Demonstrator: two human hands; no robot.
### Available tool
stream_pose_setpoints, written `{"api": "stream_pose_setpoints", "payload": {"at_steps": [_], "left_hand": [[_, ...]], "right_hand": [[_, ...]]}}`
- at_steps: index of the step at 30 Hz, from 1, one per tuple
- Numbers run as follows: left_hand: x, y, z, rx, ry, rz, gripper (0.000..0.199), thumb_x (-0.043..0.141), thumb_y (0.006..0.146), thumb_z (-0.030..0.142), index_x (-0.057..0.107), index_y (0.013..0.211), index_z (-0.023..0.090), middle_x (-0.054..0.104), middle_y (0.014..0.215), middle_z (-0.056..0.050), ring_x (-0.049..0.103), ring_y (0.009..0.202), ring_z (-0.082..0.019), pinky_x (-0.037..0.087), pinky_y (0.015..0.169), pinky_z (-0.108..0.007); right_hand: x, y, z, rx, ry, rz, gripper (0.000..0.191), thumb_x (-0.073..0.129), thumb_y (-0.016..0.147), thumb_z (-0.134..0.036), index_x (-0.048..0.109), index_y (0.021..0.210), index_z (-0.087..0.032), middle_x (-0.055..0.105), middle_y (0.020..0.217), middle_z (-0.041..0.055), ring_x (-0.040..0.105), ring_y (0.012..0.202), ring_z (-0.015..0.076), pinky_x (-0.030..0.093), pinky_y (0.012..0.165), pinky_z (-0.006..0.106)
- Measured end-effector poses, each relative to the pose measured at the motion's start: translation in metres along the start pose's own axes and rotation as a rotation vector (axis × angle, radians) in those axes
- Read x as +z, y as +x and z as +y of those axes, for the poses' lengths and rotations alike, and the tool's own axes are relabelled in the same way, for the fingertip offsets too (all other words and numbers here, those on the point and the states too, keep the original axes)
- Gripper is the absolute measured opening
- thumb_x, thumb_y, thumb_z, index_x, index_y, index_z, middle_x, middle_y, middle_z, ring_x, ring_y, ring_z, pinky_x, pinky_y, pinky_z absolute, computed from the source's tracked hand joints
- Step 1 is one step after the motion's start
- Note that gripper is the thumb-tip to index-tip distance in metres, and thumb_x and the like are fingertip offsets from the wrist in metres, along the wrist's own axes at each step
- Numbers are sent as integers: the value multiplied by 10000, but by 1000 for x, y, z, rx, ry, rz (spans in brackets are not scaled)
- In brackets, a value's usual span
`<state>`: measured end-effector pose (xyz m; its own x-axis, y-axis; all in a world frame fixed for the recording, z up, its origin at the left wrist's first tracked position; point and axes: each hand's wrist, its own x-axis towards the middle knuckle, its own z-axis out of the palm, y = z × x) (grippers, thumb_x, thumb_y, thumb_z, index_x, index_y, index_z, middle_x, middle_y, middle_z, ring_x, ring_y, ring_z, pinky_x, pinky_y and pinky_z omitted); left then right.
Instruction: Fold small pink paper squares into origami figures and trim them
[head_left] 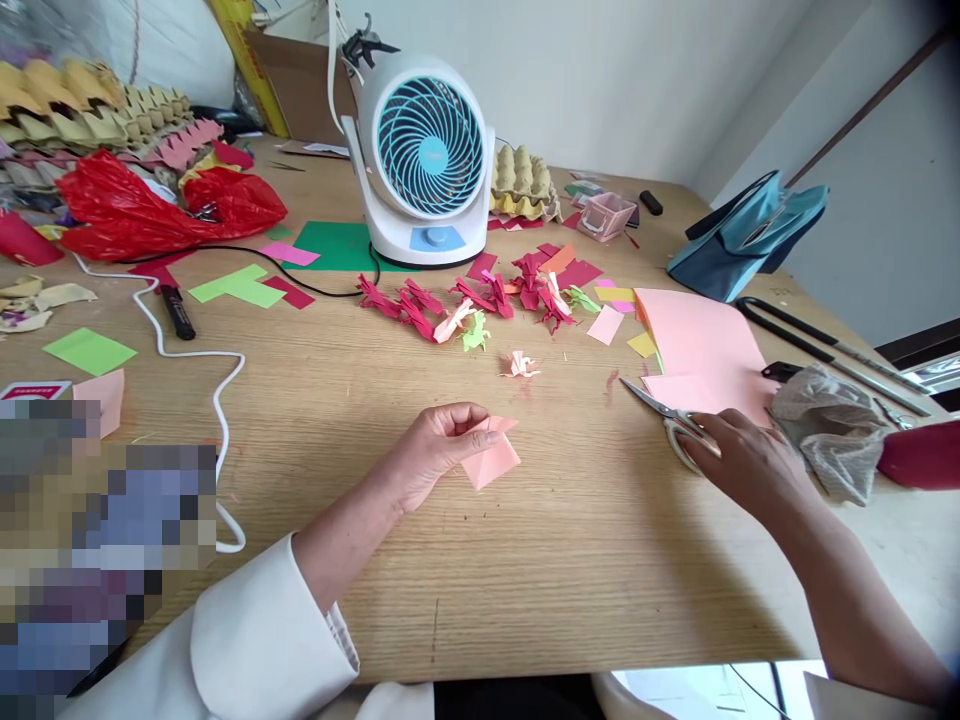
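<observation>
Between thumb and fingers, my left hand pinches a small folded piece of pink paper just above the table. My right hand is on the right with its fingers at the light-coloured handles of a pair of scissors. The blades lie nearly together and point up and left, beside large pink sheets. A small pink folded paper figure sits beyond my left hand. Behind it is a row of several folded figures, mostly red, with a few pink and green.
A white fan stands at the back. Left are a red plastic bag, a black marker, green paper pieces and a white cable. A blue bag and a crumpled translucent bag sit right.
</observation>
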<state>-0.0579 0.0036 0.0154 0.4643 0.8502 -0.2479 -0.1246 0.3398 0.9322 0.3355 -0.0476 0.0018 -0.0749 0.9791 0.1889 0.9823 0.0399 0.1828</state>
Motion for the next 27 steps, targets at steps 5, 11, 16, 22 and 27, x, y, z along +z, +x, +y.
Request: {"api": "stream_pose_setpoints", "payload": {"at_steps": [5, 11, 16, 22, 27], "left_hand": [[4, 0, 1, 21, 24, 12, 284, 801, 674, 327, 594, 741, 144, 521, 692, 45, 466, 645, -74, 339, 607, -197], [10, -3, 2, 81, 62, -44, 266, 743, 756, 332, 542, 721, 161, 556, 695, 42, 543, 691, -92, 401, 694, -218], [9, -3, 2, 82, 120, -32, 296, 686, 805, 396, 503, 722, 179, 621, 720, 15, 577, 704, -122, 412, 688, -235], [5, 2, -3, 132, 284, 49, 257, 673, 806, 389, 587, 718, 163, 535, 687, 25, 482, 669, -110, 375, 637, -230], [7, 3, -5, 153, 309, 61, 216, 633, 843, 349, 615, 745, 158, 571, 732, 11, 514, 726, -124, 411, 702, -245]], "right_hand": [[-33, 14, -50, 29, 270, 78, 299, 493, 916, -373, 670, 1024, -158, 651, 993, 179, 618, 825, 293, 430, 710, 409], [-70, 40, -171, -205, 1219, -426, 238, 550, 912, -389, 626, 1021, -191, 681, 922, 51, 609, 820, 164, 467, 717, 277], [-56, 44, -206, -85, 1284, -459, 296, 560, 891, -434, 532, 756, -171, 462, 638, -43, 396, 582, 90, 291, 522, 228], [-44, 36, -209, -41, 1383, -493, 303, 549, 896, -450, 528, 768, -176, 416, 632, -49, 345, 564, 86, 261, 512, 228], [-37, 35, -206, -11, 1547, -493, 365, 578, 875, -518, 547, 789, -164, 438, 655, -39, 362, 579, 88, 275, 526, 228]]}}
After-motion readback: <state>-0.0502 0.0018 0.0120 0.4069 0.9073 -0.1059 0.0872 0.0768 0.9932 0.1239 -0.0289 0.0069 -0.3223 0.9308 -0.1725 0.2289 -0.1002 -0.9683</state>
